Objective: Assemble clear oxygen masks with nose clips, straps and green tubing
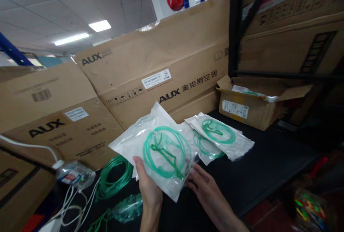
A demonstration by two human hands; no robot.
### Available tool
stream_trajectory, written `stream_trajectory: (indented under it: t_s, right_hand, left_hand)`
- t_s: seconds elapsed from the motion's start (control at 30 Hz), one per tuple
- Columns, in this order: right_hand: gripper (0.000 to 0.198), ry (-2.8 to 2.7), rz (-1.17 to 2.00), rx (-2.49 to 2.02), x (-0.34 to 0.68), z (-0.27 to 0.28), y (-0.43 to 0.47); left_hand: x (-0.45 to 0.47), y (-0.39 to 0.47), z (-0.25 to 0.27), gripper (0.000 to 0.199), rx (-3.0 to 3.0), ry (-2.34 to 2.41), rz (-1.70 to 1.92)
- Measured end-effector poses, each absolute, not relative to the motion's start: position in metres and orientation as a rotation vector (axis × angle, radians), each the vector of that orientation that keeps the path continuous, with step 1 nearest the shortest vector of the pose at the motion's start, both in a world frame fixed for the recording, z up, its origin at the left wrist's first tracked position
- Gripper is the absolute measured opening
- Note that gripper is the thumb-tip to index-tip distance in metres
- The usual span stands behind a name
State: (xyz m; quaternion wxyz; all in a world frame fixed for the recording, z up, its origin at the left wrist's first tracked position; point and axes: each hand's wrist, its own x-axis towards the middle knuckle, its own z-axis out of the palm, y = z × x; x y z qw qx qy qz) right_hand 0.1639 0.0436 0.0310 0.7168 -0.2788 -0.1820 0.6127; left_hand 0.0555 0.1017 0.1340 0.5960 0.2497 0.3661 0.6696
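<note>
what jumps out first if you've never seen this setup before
The sealed pouch of coiled green tubing at centre, gripped by the left hand with the right hand at its lower edge. Two similar pouches lie behind on the black table. Big AUX cartons wall off the back.

Centre frame, my hands hold a pouch; two pouches lie right of it, loose tubing lower left, cartons behind.
</note>
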Motion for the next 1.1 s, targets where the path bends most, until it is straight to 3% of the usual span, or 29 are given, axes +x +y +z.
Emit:
stream_trajectory:
  t_s: [0.2, 0.4, 0.67, 0.87, 1.1]
  right_hand:
    - [0.04, -0.382, 1.393, -0.504, 0.153, 0.046, 0.051]
    - [0.046, -0.254, 1.394, -0.406, 0.154, 0.045, 0.048]
    - [0.045, -0.052, 1.423, -0.527, 0.192, 0.022, 0.026]
    - [0.052, -0.065, 1.369, -0.677, 0.223, 0.013, 0.021]
    - [0.054, -0.067, 1.395, -0.691, 0.222, 0.014, 0.026]
  left_hand:
    - [0.051, 0.109, 0.13, 0.056, 0.631, 0.992, 1.526]
    - [0.044, 0.124, 0.13, 0.054, 0.861, 1.202, 1.669]
    - [-0.011, 0.194, 0.187, 0.055, 1.258, 1.413, 1.794]
    - [-0.041, 0.25, 0.231, 0.05, 1.991, 1.44, 1.154]
    - [-0.002, 0.289, 0.198, 0.037, 2.453, 1.357, 0.492]
